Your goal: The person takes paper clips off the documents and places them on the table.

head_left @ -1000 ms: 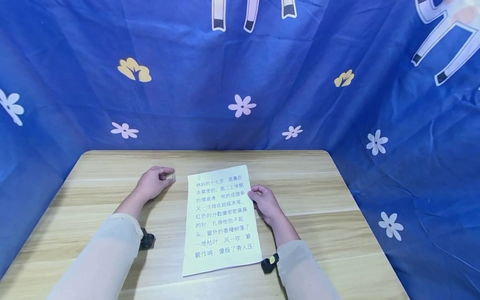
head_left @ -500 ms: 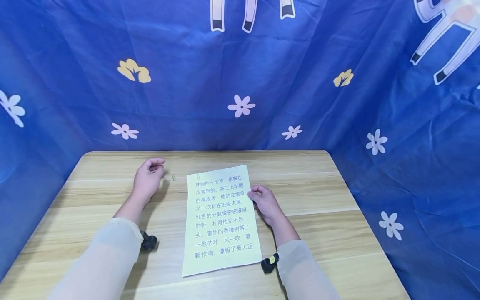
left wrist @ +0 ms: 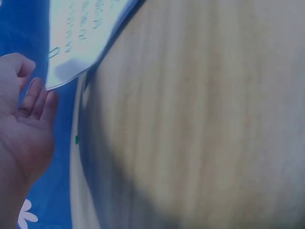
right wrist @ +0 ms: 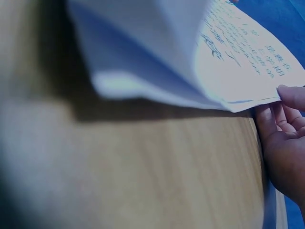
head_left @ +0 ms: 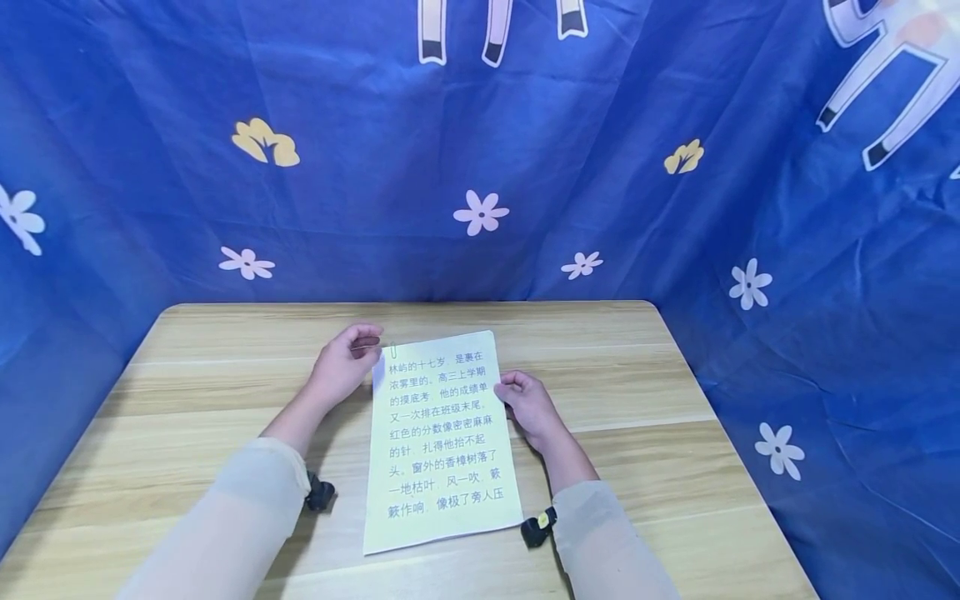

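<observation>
Printed paper sheets (head_left: 442, 442), covered in rows of Chinese characters, are held tilted over the table. My right hand (head_left: 528, 408) pinches their right edge; in the right wrist view the thumb (right wrist: 289, 95) lies on top with fingers beneath. My left hand (head_left: 347, 365) is at the upper left corner, its fingers loosely bent. In the left wrist view its fingertips (left wrist: 51, 101) are right by that corner, and contact is hard to tell. A green paper clip (head_left: 393, 351) sits on the top edge near that corner. Another green clip (left wrist: 76, 140) lies on the table, hidden in the head view.
The wooden table (head_left: 615, 358) has rounded far corners. A blue curtain (head_left: 360, 225) with flower and animal prints hangs behind it and along the sides. Black camera mounts (head_left: 320, 493) are strapped to both wrists.
My left hand lets go of the loose paper clip, leaving it on the table, draws back a little, then moves right to the paper's upper left corner. My right hand stays put.
</observation>
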`<control>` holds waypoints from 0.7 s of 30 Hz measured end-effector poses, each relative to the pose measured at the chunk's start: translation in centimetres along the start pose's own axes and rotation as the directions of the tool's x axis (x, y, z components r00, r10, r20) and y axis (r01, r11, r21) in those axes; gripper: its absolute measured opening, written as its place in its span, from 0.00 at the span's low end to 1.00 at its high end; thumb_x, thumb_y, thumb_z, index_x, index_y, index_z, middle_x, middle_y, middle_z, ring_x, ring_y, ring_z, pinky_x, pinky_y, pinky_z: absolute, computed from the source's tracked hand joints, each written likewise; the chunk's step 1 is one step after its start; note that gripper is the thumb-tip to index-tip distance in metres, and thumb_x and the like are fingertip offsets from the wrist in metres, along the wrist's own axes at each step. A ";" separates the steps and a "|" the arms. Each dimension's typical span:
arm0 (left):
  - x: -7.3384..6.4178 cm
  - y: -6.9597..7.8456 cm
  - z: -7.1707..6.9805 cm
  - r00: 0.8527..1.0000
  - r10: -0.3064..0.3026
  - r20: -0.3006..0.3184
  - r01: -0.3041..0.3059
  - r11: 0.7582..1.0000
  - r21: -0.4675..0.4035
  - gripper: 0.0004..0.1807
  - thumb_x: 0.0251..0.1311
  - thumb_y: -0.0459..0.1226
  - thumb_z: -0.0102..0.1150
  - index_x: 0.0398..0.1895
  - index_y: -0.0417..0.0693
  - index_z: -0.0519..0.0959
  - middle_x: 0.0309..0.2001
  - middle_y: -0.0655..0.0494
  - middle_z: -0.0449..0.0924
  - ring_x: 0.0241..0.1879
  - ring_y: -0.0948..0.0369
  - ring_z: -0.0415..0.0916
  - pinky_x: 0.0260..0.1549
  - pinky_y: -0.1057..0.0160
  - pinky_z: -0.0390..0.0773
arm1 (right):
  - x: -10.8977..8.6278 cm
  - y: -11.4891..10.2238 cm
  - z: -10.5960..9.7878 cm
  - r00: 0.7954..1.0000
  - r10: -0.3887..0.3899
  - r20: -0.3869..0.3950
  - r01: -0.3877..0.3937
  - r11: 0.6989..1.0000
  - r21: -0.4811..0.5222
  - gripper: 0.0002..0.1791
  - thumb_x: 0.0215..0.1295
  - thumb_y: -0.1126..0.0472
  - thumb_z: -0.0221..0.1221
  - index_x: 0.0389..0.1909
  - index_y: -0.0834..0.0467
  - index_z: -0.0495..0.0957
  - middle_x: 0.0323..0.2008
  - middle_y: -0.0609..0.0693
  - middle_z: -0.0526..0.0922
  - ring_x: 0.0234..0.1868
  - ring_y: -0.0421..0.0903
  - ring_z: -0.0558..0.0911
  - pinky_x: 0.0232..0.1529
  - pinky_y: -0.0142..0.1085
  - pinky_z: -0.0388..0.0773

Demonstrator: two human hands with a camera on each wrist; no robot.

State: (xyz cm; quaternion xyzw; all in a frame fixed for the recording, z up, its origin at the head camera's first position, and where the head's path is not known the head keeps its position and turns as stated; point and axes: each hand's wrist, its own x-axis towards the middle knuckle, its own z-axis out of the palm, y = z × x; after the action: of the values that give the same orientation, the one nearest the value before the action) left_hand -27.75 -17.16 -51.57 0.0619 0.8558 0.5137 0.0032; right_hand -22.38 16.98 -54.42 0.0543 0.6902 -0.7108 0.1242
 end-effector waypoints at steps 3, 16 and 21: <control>0.0 -0.3 0.5 0.999 0.018 0.030 -0.018 1.000 0.022 0.25 0.77 0.35 0.59 0.73 0.42 0.73 0.72 0.39 0.78 0.68 0.41 0.78 0.72 0.42 0.77 | 0.0 0.1 0.0 1.000 -0.005 0.000 0.005 1.000 -0.002 0.05 0.80 0.66 0.58 0.48 0.64 0.79 0.37 0.48 0.90 0.36 0.40 0.87 0.39 0.30 0.85; -0.3 -0.2 1.2 0.999 0.035 0.027 -0.037 0.996 0.080 0.23 0.73 0.36 0.66 0.69 0.49 0.79 0.63 0.44 0.85 0.49 0.53 0.80 0.47 0.68 0.77 | 0.0 0.0 0.0 1.000 -0.022 -0.006 0.022 0.999 -0.026 0.06 0.80 0.65 0.59 0.50 0.65 0.79 0.39 0.49 0.90 0.37 0.40 0.87 0.40 0.30 0.84; -0.3 -0.3 1.1 0.999 0.029 0.029 -0.032 0.997 0.075 0.24 0.71 0.36 0.69 0.68 0.47 0.79 0.61 0.43 0.86 0.48 0.55 0.84 0.43 0.72 0.82 | 0.0 0.0 0.0 1.000 -0.006 -0.004 0.006 1.000 -0.028 0.06 0.80 0.65 0.59 0.50 0.64 0.79 0.39 0.50 0.90 0.37 0.41 0.87 0.41 0.31 0.84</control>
State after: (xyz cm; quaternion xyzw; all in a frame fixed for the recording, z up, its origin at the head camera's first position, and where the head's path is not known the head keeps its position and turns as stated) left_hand -27.40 -16.33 -52.36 0.0822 0.8735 0.4799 0.0051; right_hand -22.37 17.00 -54.40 0.0519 0.7005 -0.7013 0.1215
